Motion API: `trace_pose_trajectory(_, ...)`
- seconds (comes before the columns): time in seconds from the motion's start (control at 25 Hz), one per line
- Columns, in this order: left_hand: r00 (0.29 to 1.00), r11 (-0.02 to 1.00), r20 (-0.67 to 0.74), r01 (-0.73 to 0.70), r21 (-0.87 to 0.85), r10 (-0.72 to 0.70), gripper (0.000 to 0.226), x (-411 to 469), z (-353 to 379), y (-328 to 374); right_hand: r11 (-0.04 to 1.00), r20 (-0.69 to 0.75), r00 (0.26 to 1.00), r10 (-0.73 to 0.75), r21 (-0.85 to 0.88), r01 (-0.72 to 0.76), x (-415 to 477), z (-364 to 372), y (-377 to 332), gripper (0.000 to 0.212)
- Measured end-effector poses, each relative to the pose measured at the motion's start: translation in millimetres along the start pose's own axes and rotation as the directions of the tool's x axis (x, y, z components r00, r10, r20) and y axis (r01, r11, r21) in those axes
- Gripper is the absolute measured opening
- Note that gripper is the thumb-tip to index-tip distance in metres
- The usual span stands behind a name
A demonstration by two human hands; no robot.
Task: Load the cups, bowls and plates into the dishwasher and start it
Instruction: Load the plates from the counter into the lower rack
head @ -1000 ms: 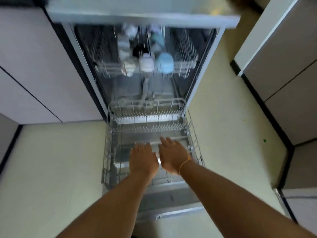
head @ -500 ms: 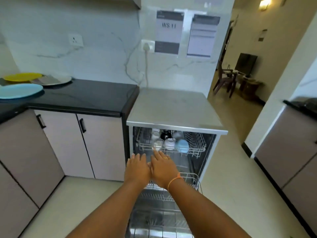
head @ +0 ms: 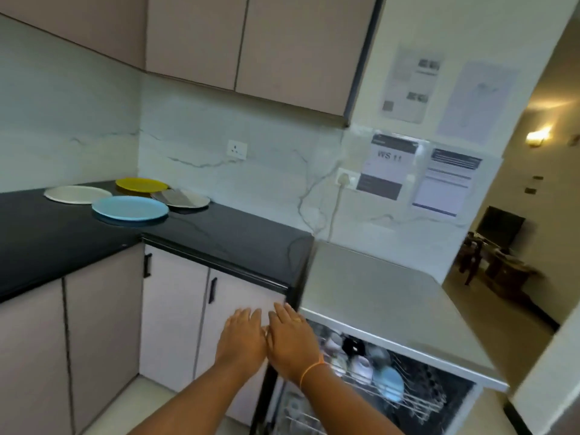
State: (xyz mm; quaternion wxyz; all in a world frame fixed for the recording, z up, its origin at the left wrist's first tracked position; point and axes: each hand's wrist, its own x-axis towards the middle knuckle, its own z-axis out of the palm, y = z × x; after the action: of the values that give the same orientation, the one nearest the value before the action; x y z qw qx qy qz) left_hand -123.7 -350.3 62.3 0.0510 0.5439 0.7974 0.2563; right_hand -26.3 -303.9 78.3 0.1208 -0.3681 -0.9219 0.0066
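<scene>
Black counter (head: 219, 237); hands (head: 266, 343) flat, empty, side-by-side.

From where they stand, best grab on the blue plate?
Likely the near rim of the blue plate, from the counter's front edge. It lies flat on the black counter, nearest of the four plates, with nothing over that rim. Both hands, left and right, are empty.
</scene>
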Motion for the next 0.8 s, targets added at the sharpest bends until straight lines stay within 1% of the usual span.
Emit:
trace_pose_trajectory(0.08, 0.999, 1.0, -0.039, 0.01, 0.02, -0.009, 0.05, 22, -32, -47, 0.999, -0.033, 0.999, -0.011, 0.036, 0.012, 45, 10, -43, 0.09)
trace_pose_trajectory(0.16, 0.998, 0.999, -0.066, 0.022, 0.031, -0.019, 0.05, 44, -60, -86, 0.997, -0.042, 0.999, -0.017, 0.07, 0.02, 84, 19, -78, 0.094)
trace_pose_trajectory(0.2, 0.996, 0.998, -0.077, 0.04, 0.04, -0.036, 0.05, 56, -72, -109, 0.997, -0.045, 0.999, -0.019, 0.073, 0.023, 107, 27, -97, 0.099)
trace_pose_trajectory(0.28, 0.995, 0.996, -0.08, 0.06, 0.072, -0.055, 0.051, 78, -92, -148, 0.997, -0.054, 0.998, -0.025, 0.071, 0.028, 145, 39, -128, 0.117)
trace_pose_trajectory(0.32, 0.994, 0.993, -0.079, 0.076, 0.087, -0.069, 0.051, 88, -100, -166, 0.997, -0.063, 0.998, -0.031, 0.073, 0.035, 161, 45, -143, 0.122)
trace_pose_trajectory(0.36, 0.992, 0.99, -0.093, 0.098, 0.097, -0.089, 0.051, 100, -108, -185, 0.995, -0.06, 0.998, -0.026, 0.091, 0.031, 179, 51, -160, 0.122)
trace_pose_trajectory(0.4, 0.988, 0.987, -0.098, 0.126, 0.098, -0.117, 0.051, 110, -114, -202, 0.993, -0.05, 0.999, -0.021, 0.114, 0.027, 195, 56, -173, 0.117)
trace_pose_trajectory(0.44, 0.985, 0.985, -0.104, 0.147, 0.092, -0.138, 0.051, 125, -118, -219, 0.99, -0.026, 0.999, -0.022, 0.139, 0.025, 213, 61, -184, 0.106)
trace_pose_trajectory(0.52, 0.978, 0.978, -0.113, 0.187, 0.095, -0.176, 0.052, 147, -120, -247, 0.993, 0.021, 0.999, -0.025, 0.118, 0.022, 246, 72, -196, 0.068)
trace_pose_trajectory(0.56, 0.974, 0.974, -0.117, 0.207, 0.097, -0.196, 0.052, 161, -118, -261, 0.995, 0.041, 0.999, -0.034, 0.1, 0.029, 267, 80, -196, 0.055)
trace_pose_trajectory(0.64, 0.967, 0.966, -0.114, 0.24, 0.101, -0.228, 0.053, 182, -114, -283, 0.994, 0.06, 0.998, -0.034, 0.102, 0.028, 302, 94, -191, 0.049)
trace_pose_trajectory(0.8, 0.954, 0.945, -0.124, 0.29, 0.153, -0.273, 0.052, 265, -120, -329, 0.995, 0.071, 0.997, -0.037, 0.093, 0.031, 412, 122, -164, 0.048)
